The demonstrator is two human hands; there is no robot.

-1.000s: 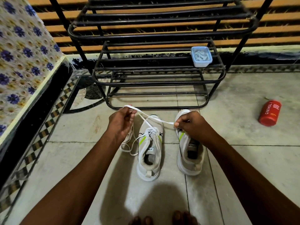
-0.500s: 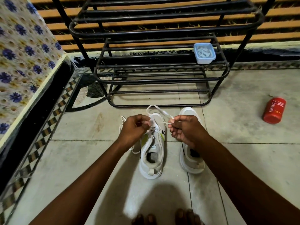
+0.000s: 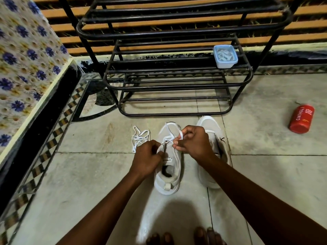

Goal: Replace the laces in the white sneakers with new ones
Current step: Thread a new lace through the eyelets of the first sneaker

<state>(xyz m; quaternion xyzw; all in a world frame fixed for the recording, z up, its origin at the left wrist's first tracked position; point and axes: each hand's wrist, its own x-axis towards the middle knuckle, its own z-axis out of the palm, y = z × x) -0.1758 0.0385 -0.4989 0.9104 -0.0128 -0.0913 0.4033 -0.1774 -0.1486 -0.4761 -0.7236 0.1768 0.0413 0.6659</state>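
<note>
Two white sneakers stand side by side on the tiled floor, toes toward the rack. Over the left sneaker (image 3: 168,175) my left hand (image 3: 147,159) curls its fingers at the eyelets and holds the white lace (image 3: 169,132). My right hand (image 3: 193,141) pinches the other stretch of that lace, which loops up over the toe. The right sneaker (image 3: 211,127) is partly hidden behind my right wrist. A loose white lace (image 3: 139,137) lies in a heap on the floor left of the shoes.
A black metal shoe rack (image 3: 177,68) stands just beyond the shoes, with a small blue-lidded box (image 3: 225,56) on a shelf. A red Cinthol can (image 3: 301,119) lies on the floor at right. A flowered cloth (image 3: 23,64) covers furniture at left. My toes (image 3: 185,236) show below.
My hands came together from a wide, taut pull and dropped onto the left sneaker's eyelets. The lace went slack and now loops over the toe.
</note>
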